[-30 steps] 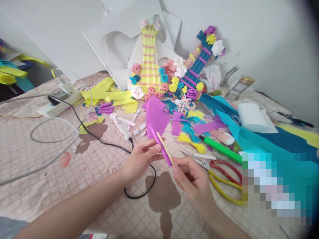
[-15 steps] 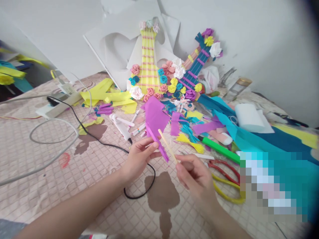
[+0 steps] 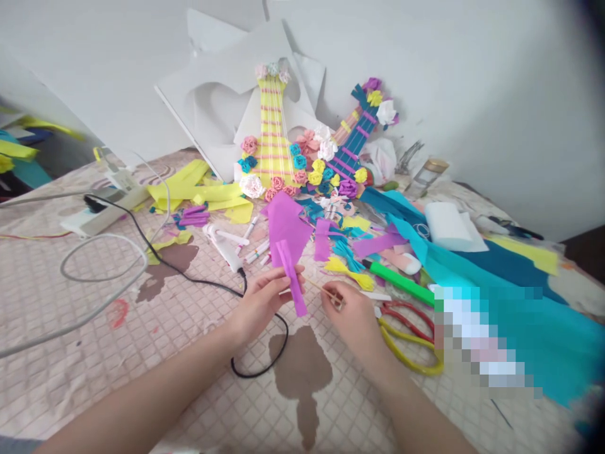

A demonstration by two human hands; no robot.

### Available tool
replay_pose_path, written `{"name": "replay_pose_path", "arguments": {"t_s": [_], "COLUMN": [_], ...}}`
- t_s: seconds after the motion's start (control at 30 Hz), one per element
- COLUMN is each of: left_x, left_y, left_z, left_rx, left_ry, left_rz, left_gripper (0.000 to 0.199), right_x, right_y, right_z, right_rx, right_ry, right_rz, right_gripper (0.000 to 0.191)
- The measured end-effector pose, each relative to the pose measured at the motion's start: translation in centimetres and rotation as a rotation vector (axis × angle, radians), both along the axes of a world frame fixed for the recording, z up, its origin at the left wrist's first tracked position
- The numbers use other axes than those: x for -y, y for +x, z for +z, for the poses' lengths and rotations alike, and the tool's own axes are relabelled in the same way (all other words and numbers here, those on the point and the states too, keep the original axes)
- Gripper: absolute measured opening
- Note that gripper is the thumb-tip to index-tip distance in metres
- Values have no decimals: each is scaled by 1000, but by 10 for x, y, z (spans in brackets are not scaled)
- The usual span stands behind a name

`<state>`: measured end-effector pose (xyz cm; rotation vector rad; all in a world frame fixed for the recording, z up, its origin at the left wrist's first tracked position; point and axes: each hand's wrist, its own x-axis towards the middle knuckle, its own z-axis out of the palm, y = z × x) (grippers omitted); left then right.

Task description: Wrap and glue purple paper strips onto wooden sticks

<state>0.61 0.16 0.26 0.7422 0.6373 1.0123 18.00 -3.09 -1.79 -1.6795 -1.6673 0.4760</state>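
A folded strip of purple crepe paper is pinched upright between the fingers of my left hand. My right hand is closed on a thin wooden stick, whose tip points left and reaches close to the strip; whether they touch I cannot tell. Behind the hands lies a larger purple paper sheet. A twisted yellow paper piece rests just beyond my right hand. Red-handled scissors and yellow-handled scissors lie to its right.
A white glue gun with a black cable lies left of centre, near a power strip. Flower-decked paper guitars lean at the back. A green cutter, teal paper and a white roll occupy the right.
The stick has swung from steep and pale side-on to a flatter angle, its tip nearer the purple strip. My right hand has turned inward. The whole view has shifted slightly.
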Motion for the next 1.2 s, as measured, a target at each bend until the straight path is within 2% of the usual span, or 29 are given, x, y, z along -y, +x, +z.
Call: {"name": "replay_pose_path", "arguments": {"t_s": [0.13, 0.33, 0.43, 0.53, 0.7, 0.9, 1.2], "left_x": [4, 4, 2, 0, -1, -2, 0], "left_y": [2, 4, 3, 2, 0, -2, -5], "left_z": [4, 1, -2, -6, -7, -2, -1], "left_rx": [-26, -76, -78, -109, -292, -391, -548], "left_ry": [20, 26, 48, 65, 243, 353, 456], "left_rz": [-26, -27, -48, -137, -243, -193, -257], "left_gripper": [22, 23, 23, 26, 27, 25, 26], "right_x": [-4, -7, -6, -8, -22, -36, -34], "right_y": [2, 6, 6, 2, -6, -12, -6], "right_z": [-4, 3, 8, 11, 21, 37, 22], "right_rx": [38, -39, -136, -281, -575, -742, -850], "right_ry": [33, 47, 29, 7, -40, -113, -237], "right_rz": [26, 61, 72, 105, 179, 216, 284], "right_gripper": [10, 8, 15, 29, 41, 21, 20]}}
